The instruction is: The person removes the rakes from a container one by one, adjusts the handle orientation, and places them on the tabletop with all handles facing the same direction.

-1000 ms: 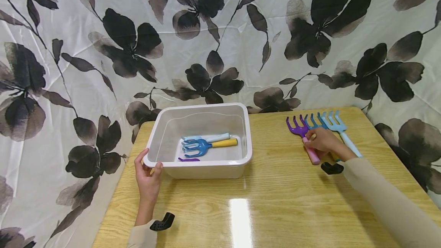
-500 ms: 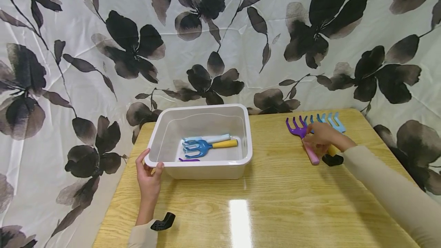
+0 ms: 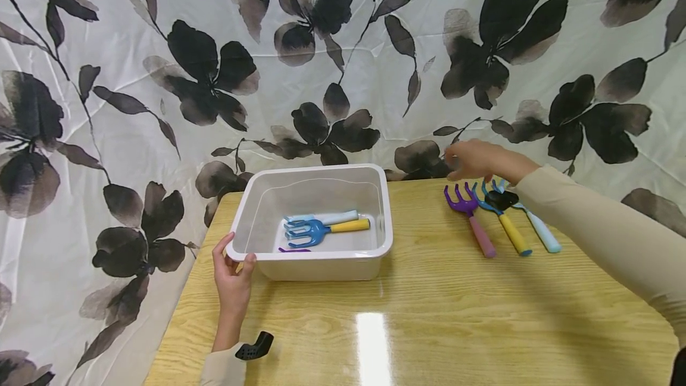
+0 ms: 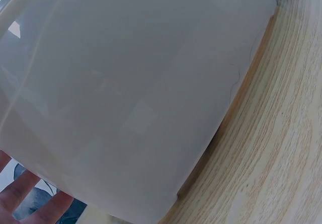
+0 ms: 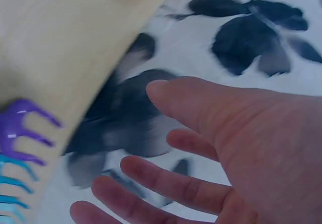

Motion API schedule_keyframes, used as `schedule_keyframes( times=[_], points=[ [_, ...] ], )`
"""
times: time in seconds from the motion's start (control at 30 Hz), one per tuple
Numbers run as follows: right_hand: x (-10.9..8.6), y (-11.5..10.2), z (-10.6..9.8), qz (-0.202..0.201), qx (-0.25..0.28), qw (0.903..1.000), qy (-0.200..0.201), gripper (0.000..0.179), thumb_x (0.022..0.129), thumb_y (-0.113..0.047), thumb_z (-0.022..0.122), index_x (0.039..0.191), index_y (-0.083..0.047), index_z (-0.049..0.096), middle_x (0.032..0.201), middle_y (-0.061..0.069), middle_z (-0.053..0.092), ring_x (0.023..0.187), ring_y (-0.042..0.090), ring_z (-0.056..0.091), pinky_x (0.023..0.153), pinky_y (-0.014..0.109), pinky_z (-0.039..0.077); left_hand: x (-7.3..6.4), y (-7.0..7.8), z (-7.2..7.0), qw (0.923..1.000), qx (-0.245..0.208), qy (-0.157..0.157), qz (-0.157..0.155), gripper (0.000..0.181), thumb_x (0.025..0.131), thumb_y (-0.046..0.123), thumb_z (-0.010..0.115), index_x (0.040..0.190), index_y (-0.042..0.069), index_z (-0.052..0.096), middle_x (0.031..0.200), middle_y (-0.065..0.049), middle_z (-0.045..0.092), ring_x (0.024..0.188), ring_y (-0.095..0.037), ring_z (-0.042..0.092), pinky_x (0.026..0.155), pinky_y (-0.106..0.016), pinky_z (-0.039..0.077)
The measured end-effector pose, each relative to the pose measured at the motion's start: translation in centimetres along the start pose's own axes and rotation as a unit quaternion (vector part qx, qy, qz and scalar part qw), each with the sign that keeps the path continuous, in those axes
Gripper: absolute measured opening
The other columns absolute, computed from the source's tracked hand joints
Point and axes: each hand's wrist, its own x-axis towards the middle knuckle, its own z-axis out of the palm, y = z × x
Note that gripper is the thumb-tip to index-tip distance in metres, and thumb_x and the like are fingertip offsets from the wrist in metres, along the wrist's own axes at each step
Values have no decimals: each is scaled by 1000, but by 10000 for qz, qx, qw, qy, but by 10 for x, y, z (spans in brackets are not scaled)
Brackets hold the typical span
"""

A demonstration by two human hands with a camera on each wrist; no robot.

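My left hand holds the near left corner of a white plastic bin, thumb at the front and fingers by the left side. In the left wrist view the bin's wall fills most of the picture. Raised over the table's back edge, my right hand holds nothing; its fingers are spread and relaxed. Below it lie three small hand rakes: a purple one with a pink handle, a blue one with a yellow handle and a light blue one, its head partly hidden by the wrist.
Inside the bin lie a blue hand rake with a yellow handle, a light blue rake and a purple piece, mostly hidden by the rim. A floral cloth hangs behind the wooden table.
My right hand has left the rakes and risen up and away toward the back edge, uncovering their handles. The left hand stays on the bin's corner.
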Motion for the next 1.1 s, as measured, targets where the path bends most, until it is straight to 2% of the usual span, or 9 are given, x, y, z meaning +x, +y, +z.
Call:
schedule_keyframes(
  times=[0.13,0.2,0.3,0.37,0.53,0.73,0.83,0.97,1.1],
  points=[
    [10,-29,-18,-338,-140,9991,202,48,94,-20,74,134,1,57,87,10,65,57,22,58,47,35,52,0,0,-1,10000,-44,-16,-61,62,94,-9,62,150,0,39,145,-5,46,117,-27,56,83,-15,54],
    [15,-44,-26,-494,-283,9981,245,47,94,-20,74,134,-1,57,80,8,63,53,19,54,47,33,48,1,0,0,9999,-61,-17,-97,61,94,-9,62,150,1,39,144,-5,46,116,-28,56,81,-16,54],
    [20,-66,-36,-633,-515,9964,241,48,94,-20,75,135,-2,57,73,6,61,55,18,52,54,34,44,2,0,0,9999,-49,-22,-155,61,94,-9,62,150,2,40,142,-6,48,114,-30,56,79,-17,55],
    [24,-80,-41,-737,-675,9947,231,49,93,-20,75,135,-2,58,73,6,61,62,19,54,60,36,46,3,0,0,9998,-28,-21,-178,61,94,-8,62,150,2,40,142,-6,48,113,-30,57,79,-17,56],
    [37,-110,-46,-1046,-765,9915,90,50,92,-19,76,137,-6,59,95,10,68,83,25,62,75,42,53,3,-2,-1,9997,41,-11,-227,61,94,-7,63,150,3,40,143,-5,48,114,-31,57,79,-17,56],
    [51,-139,-45,-1682,-300,9848,-307,61,91,-22,80,145,-21,53,129,11,63,104,28,64,90,47,55,2,-2,-1,9996,116,-14,-246,62,94,-7,63,150,4,40,143,-5,48,115,-32,57,80,-17,55],
    [61,-150,-42,-1956,-120,9789,-577,67,90,-23,82,148,-28,49,137,6,59,106,25,66,92,45,54,2,-2,-2,9997,100,-28,-231,62,94,-8,63,150,3,40,142,-6,48,114,-31,58,80,-17,55],
    [79,-164,-35,-2289,-89,9689,-931,75,88,-22,83,150,-32,44,142,5,56,108,24,67,92,42,55,3,-2,-2,9997,77,-52,-215,62,95,-8,62,151,3,39,143,-7,48,114,-31,58,80,-17,56],
    [97,-178,-23,-2367,-177,9615,-1388,83,86,-22,85,153,-35,39,146,6,53,124,26,58,99,43,52,3,-3,-2,9997,86,-47,-211,61,95,-7,62,151,4,40,142,-7,48,114,-32,57,81,-18,56]
  ],
)
